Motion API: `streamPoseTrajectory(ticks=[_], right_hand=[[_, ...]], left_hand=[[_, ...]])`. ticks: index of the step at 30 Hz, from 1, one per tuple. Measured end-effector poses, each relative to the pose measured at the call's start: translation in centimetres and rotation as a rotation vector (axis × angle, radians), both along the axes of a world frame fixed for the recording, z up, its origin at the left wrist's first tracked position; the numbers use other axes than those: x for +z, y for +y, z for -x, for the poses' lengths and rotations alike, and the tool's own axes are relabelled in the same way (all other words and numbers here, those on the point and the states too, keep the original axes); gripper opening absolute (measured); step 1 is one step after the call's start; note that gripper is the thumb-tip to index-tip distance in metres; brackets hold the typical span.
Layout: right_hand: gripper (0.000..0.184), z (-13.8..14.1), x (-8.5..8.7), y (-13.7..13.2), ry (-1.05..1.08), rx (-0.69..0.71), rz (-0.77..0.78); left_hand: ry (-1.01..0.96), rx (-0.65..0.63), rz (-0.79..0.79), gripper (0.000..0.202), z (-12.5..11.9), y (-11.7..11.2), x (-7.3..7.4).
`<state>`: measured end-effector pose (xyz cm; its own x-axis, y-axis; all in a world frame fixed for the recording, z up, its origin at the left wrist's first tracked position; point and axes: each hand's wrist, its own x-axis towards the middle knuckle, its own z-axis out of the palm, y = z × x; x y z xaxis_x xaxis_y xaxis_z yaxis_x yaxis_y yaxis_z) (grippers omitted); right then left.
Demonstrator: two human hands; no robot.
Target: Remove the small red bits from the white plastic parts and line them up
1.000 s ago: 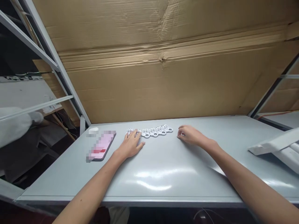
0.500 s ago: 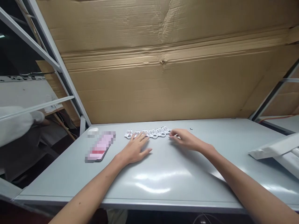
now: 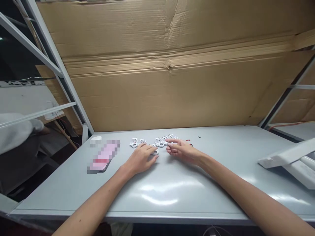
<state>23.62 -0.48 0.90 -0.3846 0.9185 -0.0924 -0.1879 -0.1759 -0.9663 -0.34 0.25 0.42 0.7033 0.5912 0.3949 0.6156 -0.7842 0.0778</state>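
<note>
The phone (image 3: 108,154) lies on the grey table (image 3: 73,190) and serves as the reference. Small white parts (image 3: 159,142) form a row on the tabletop to the right of the phone, about level with its far end. One displaced white part (image 3: 155,151) sits on the near side of this row, also to the right of the phone.

Left hand (image 3: 140,159): positioned right of the phone, palm down. The fingers are gently bent and slightly spread, and the thumb stands apart from them. The displaced part shows at the fingertips, between index finger and thumb; from where I stand I cannot tell whether it is pinched or only covered.

Right hand (image 3: 185,152): positioned farther right of the phone. The index finger extends across the right end of the row, and the other fingers curl loosely inward. I cannot tell whether these fingers grip anything.

Small red pieces (image 3: 188,140) lie just beyond the right hand, and a tiny black piece (image 3: 199,136) lies farther right of the phone. A white case (image 3: 96,138) rests just beyond the phone's far end
</note>
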Motion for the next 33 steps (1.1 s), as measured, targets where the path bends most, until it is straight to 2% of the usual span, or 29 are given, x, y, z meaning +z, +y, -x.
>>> streamPoseTrajectory(ticks=[6,12,16,20,24,27,33], right_hand=[[0.017,-1.1,-1.5,1.7,0.117,-0.115,0.089],[0.013,-1.2,-0.6,1.4,0.107,-0.227,0.171],[0.01,-1.1,-0.2,1.2,0.12,-0.254,0.197],[0.006,-1.2,-0.9,1.7,0.137,-0.309,0.145],[0.006,-1.3,-1.0,1.9,0.13,-0.322,0.12],[0.006,-1.4,-0.7,1.7,0.107,-0.321,0.107],[0.008,-1.5,-0.4,1.8,0.112,-0.368,0.147]], left_hand=[[-0.041,0.092,-0.027,0.033,0.2,0.3,-0.7],[0.057,0.216,0.121,0.052,0.4,0.3,-1.5],[0.056,0.193,0.143,0.047,0.3,0.2,-1.4],[0.032,0.162,0.137,0.042,0.0,0.2,-0.9],[0.01,0.059,0.118,0.033,-0.3,0.0,-0.2],[0.04,0.001,0.094,0.028,-0.7,0.0,0.3],[0.126,-0.046,0.053,0.03,-2.2,0.8,0.7]])
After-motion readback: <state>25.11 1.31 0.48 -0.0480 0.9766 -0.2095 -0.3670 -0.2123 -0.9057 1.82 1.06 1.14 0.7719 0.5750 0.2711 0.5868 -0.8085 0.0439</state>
